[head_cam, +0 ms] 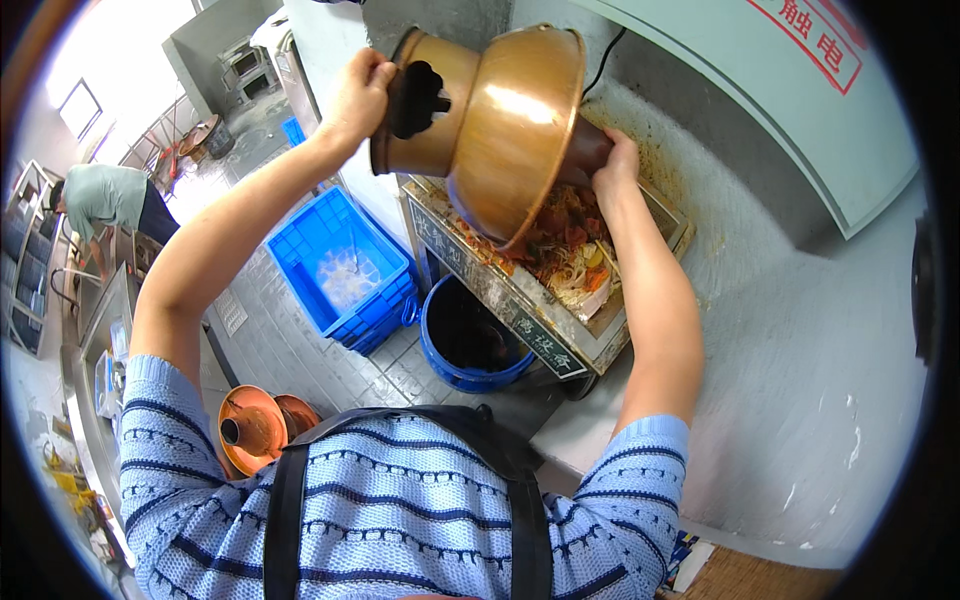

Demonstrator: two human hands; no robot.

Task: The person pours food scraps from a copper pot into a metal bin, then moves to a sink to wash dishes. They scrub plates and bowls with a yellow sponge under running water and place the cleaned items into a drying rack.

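A large copper hot pot (517,124) is tipped on its side, its bowl facing down to the right. My left hand (361,97) grips the rim of its base, beside a cut-out opening. My right hand (618,163) is closed around the dark chimney (583,154) rising from the bowl. Beneath the bowl, wet food scraps (581,259) lie piled in the open top of a metal food-waste machine (517,300). The bowl's inside is turned away from me, so its contents are hidden.
A blue barrel (480,382) with dark contents stands below the machine. Left of it is a blue plastic crate (315,300) with foamy liquid. More copper hot pots (262,431) sit low on my left. A person (109,199) bends over the sinks at far left. A pale cabinet (810,112) overhangs the right.
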